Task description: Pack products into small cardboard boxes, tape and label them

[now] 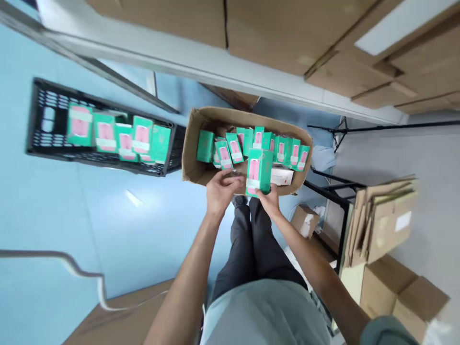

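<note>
My right hand (270,200) grips the lower end of a green and pink product box (259,171), held over the near side of a large open carton (189,143). Just left of that box, my left hand (222,190) hovers at the carton's near rim. Its fingers are loosely bent and apart, and I see nothing held in them. Inside the carton stand several more green boxes with pink pictures (235,148), some leaning. A white box (282,176) lies among them at the right.
To the left, a black plastic crate (53,151) on the blue floor holds several similar green boxes (106,132). A shelf edge (201,72) with cardboard cartons (266,33) runs across the top. Flattened cardboard (381,220) and a black metal frame (332,194) stand at the right.
</note>
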### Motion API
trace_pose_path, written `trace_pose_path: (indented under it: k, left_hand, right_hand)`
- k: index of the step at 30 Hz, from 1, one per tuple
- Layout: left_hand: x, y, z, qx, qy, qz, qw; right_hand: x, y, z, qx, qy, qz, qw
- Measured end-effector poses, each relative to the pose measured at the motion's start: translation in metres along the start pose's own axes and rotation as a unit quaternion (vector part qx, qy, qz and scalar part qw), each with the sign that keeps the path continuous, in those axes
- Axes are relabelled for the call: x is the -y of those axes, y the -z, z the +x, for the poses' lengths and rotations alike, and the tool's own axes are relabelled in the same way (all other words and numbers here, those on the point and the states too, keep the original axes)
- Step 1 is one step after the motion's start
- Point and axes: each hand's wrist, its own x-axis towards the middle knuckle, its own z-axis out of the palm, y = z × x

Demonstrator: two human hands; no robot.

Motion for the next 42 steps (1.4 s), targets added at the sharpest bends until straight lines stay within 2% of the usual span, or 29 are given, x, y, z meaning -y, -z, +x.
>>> trace_pose_path:
  k: [3,6,10,13,17,21,24,26,29,34,37,42]
  left_hand:
    - [-0.035,-0.017,-0.056,0.05,-0.023,0.026,0.998]
    - [-0.065,-0.036,-0.117,0.106,-0.047,0.046,0.992]
    - [-0.091,-0.064,-0.201,0.188,-0.074,0.076,0.976]
    - [-0.093,-0.091,-0.264,0.257,-0.084,0.098,0.958]
    - [-0.072,-0.13,-0.346,0.358,-0.079,0.145,0.919]
    - [-0.021,-0.162,-0.434,0.481,-0.058,0.227,0.844]
    - [0.036,-0.175,-0.505,0.556,-0.037,0.299,0.775]
    - [0.082,-0.176,-0.553,0.597,-0.023,0.343,0.725]
    - [0.153,-0.166,-0.625,0.645,-0.001,0.389,0.657]
    - [0.257,-0.132,-0.729,0.706,0.03,0.452,0.545]
    - [0.308,-0.113,-0.778,0.737,0.055,0.488,0.465]
    - [0.381,-0.088,-0.846,0.776,0.102,0.518,0.345]
  right_hand:
    - [0.034,0.034,-0.081,-0.075,-0.045,0.043,0.995]
    - [0.062,0.067,-0.156,-0.117,-0.05,0.095,0.987]
    - [0.082,0.11,-0.249,-0.177,-0.04,0.173,0.968]
    - [0.083,0.138,-0.316,-0.227,-0.041,0.225,0.947]
    - [0.061,0.164,-0.404,-0.293,-0.051,0.32,0.9]
    - [0.013,0.174,-0.492,-0.389,-0.051,0.39,0.833]
    - [-0.032,0.173,-0.561,-0.455,-0.063,0.417,0.784]
    - [-0.062,0.17,-0.607,-0.497,-0.078,0.429,0.75]
    - [-0.104,0.163,-0.674,-0.553,-0.1,0.444,0.698]
    - [-0.16,0.137,-0.77,-0.637,-0.127,0.479,0.59]
    - [-0.182,0.117,-0.808,-0.682,-0.136,0.504,0.512]
    - [-0.205,0.098,-0.846,-0.737,-0.145,0.54,0.38]
